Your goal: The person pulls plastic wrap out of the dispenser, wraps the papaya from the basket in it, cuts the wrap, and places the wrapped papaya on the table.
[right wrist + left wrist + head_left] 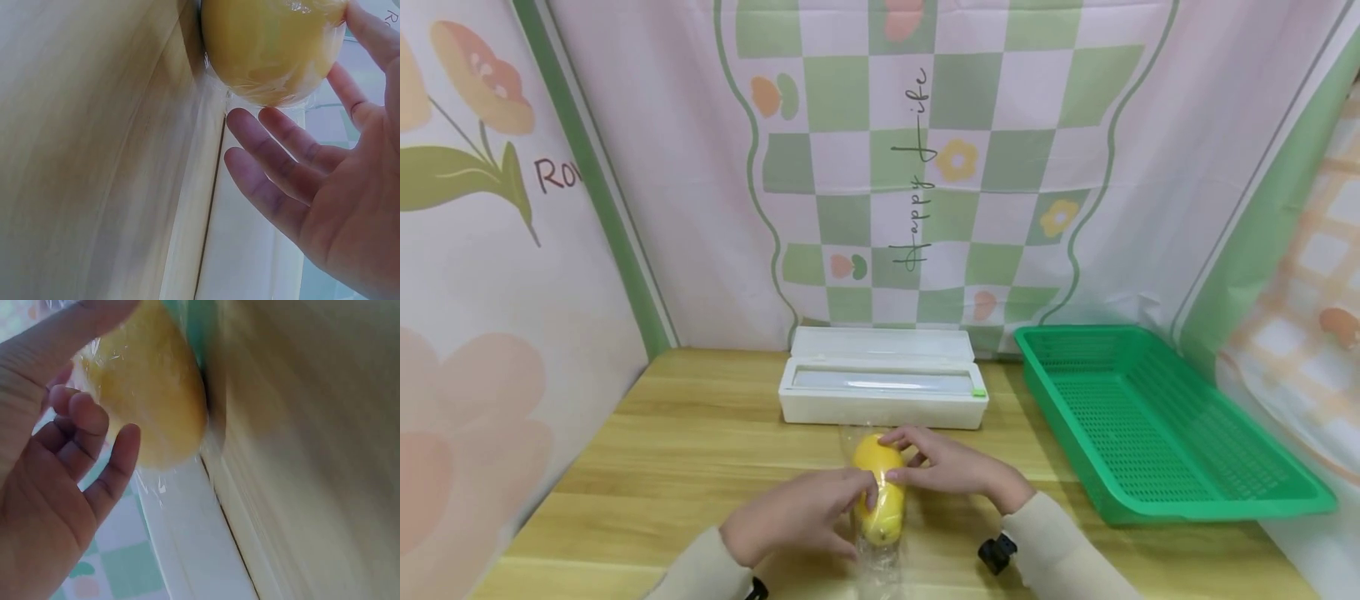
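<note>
A long yellow fruit (pixel 880 492) wrapped in clear cling film (pixel 878 571) lies on the table in front of the person. Creases of film show over its skin, and a loose tail of film trails toward the near edge. At its left side, the left hand (pixel 808 510) touches the wrapped surface; in the left wrist view its other fingers (pixel 119 469) hang loosely bent beside the fruit. The right hand (pixel 951 465) rests fingertips at the fruit's far end and right side. Its remaining fingers (pixel 269 147) spread apart, clear of the fruit, in the right wrist view.
Just behind the fruit stands a white cling film dispenser (pixel 883 410) with its lid raised and a roll inside. A green plastic basket (pixel 1217 508) sits to the right on the wooden table (pixel 647 467). Patterned cloth (pixel 992 167) hangs behind and at both sides.
</note>
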The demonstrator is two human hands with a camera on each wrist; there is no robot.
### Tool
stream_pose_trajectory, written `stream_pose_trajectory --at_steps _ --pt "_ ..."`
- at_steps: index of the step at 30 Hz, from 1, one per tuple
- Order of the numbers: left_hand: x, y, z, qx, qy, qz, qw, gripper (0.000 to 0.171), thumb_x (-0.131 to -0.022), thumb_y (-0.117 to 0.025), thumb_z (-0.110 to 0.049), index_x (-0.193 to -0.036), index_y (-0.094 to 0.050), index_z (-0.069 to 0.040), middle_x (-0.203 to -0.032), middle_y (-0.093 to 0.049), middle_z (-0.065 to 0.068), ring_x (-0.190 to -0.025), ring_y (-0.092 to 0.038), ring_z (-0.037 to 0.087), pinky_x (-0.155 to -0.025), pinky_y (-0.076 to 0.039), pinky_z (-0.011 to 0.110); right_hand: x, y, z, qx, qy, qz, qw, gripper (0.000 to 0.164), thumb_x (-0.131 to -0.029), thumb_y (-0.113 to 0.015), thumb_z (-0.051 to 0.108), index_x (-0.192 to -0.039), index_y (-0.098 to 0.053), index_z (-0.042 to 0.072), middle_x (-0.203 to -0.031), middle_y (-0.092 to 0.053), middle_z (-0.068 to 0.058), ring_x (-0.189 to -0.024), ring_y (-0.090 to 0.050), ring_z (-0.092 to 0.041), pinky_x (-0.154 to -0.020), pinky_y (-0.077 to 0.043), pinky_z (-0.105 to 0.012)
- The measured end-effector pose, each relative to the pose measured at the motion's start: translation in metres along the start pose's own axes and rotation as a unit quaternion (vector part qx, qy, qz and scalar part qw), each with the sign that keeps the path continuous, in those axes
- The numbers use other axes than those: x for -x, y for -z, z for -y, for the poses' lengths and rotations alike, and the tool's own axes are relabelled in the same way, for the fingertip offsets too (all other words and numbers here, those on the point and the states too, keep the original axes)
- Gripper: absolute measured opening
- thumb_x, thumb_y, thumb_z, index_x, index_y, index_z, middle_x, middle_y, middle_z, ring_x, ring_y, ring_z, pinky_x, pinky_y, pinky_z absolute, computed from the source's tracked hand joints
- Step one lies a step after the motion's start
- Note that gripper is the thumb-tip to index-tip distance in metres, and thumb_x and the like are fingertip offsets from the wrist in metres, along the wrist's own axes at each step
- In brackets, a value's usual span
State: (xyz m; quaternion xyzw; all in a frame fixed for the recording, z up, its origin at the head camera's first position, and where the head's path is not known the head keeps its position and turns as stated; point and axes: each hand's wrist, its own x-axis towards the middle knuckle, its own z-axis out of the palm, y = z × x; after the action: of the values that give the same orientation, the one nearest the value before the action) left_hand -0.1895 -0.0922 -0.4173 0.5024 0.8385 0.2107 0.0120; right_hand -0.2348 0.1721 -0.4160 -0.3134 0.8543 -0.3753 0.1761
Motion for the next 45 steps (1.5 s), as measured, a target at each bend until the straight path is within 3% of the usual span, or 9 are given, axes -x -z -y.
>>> stream_pose_trajectory --at_steps 4,8,12,18,26,34,37,40,45 --pt "-0.001 0.0 -0.008 -0.028 -0.054 -0.017 0.998 0.044 -0.076 -0.089 -0.035 -0.099 -0.054 -0.023 -0.088 -0.053 -0.014 -0.076 -0.045 -0.004 -0.068 -0.039 0.005 -0.001 0.0 0.001 0.002 -0.001 -0.001 1.0 0.046 -0.098 -0.064 0.04 -0.14 -0.05 0.025 -0.136 -0.051 -0.005 -0.112 -0.059 -0.023 -0.092 -0.051 -0.039" --pt "-0.004 0.002 -0.013 -0.026 -0.09 -0.047 0.9945 0.022 -0.085 -0.082 -0.029 -0.093 -0.063 -0.022 -0.084 -0.056 -0.012 -0.073 -0.045 -0.007 -0.067 -0.036 0.002 -0.001 0.0 0.001 0.002 -0.001 0.0 1.0 0.046 -0.099 -0.064 0.04 -0.14 -0.05 0.025 -0.136 -0.051 -0.004 -0.114 -0.058 -0.024 -0.093 -0.051 -0.04" --pt "-0.006 0.003 -0.015 -0.018 -0.104 -0.078 0.9914 0.007 -0.093 -0.074 -0.023 -0.092 -0.068 -0.021 -0.087 -0.058 -0.013 -0.076 -0.048 -0.009 -0.07 -0.039 0.001 -0.001 0.0 0.001 -0.005 0.001 0.002 1.0 0.047 -0.099 -0.063 0.039 -0.141 -0.05 0.024 -0.136 -0.052 -0.005 -0.115 -0.058 -0.025 -0.093 -0.051 -0.04" --pt "-0.011 0.005 -0.004 -0.021 -0.105 -0.13 0.9857 0.007 -0.094 -0.072 -0.026 -0.096 -0.07 -0.02 -0.098 -0.063 -0.013 -0.09 -0.057 -0.004 -0.086 -0.044 0.008 -0.001 0.001 0.0 -0.015 -0.005 0.002 1.0 0.046 -0.1 -0.062 0.038 -0.14 -0.049 0.022 -0.139 -0.051 -0.005 -0.116 -0.057 -0.027 -0.091 -0.052 -0.042" --pt "-0.014 -0.001 0.012 0.083 -0.007 -0.124 0.9888 0.029 -0.087 -0.08 -0.026 -0.094 -0.054 -0.014 -0.114 -0.065 -0.008 -0.113 -0.059 0.01 -0.1 -0.049 0.031 -0.002 0.0 -0.002 -0.02 -0.003 0.001 1.0 0.05 -0.099 -0.063 0.043 -0.142 -0.049 0.023 -0.141 -0.051 -0.007 -0.117 -0.057 -0.028 -0.09 -0.053 -0.041" --pt "-0.018 -0.008 0.021 0.173 0.036 -0.104 0.9787 0.03 -0.087 -0.078 -0.031 -0.096 -0.053 -0.018 -0.123 -0.066 -0.005 -0.127 -0.054 0.015 -0.107 -0.043 0.035 0.01 0.002 -0.002 -0.009 0.007 -0.005 1.0 0.053 -0.103 -0.056 0.038 -0.147 -0.042 0.013 -0.142 -0.052 -0.017 -0.121 -0.057 -0.032 -0.096 -0.05 -0.044" --pt "-0.018 -0.009 0.024 0.194 0.047 -0.103 0.9745 0.03 -0.085 -0.079 -0.032 -0.097 -0.055 -0.019 -0.118 -0.067 -0.009 -0.128 -0.054 0.014 -0.108 -0.042 0.036 0.019 0.001 0.0 0.002 0.02 -0.024 1.0 0.04 -0.106 -0.051 0.036 -0.135 -0.052 0.009 -0.131 -0.059 -0.012 -0.117 -0.058 -0.028 -0.094 -0.051 -0.042" --pt "-0.018 -0.009 0.025 0.205 0.053 -0.104 0.9719 0.029 -0.083 -0.08 -0.03 -0.097 -0.056 -0.019 -0.114 -0.069 -0.013 -0.128 -0.054 0.012 -0.111 -0.039 0.037 0.03 -0.002 0.004 0.016 0.041 -0.035 0.998 0.027 -0.108 -0.046 0.033 -0.114 -0.061 0.011 -0.106 -0.064 -0.002 -0.096 -0.061 -0.017 -0.082 -0.053 -0.034" --pt "-0.017 -0.009 0.026 0.21 0.054 -0.109 0.9702 0.027 -0.083 -0.081 -0.026 -0.093 -0.057 -0.02 -0.115 -0.069 -0.014 -0.129 -0.053 0.012 -0.115 -0.033 0.041 0.046 -0.012 0.011 0.018 0.099 0.017 0.995 0.016 -0.101 -0.061 0.032 -0.1 -0.062 0.017 -0.089 -0.062 0.009 -0.083 -0.059 -0.006 -0.075 -0.054 -0.027"
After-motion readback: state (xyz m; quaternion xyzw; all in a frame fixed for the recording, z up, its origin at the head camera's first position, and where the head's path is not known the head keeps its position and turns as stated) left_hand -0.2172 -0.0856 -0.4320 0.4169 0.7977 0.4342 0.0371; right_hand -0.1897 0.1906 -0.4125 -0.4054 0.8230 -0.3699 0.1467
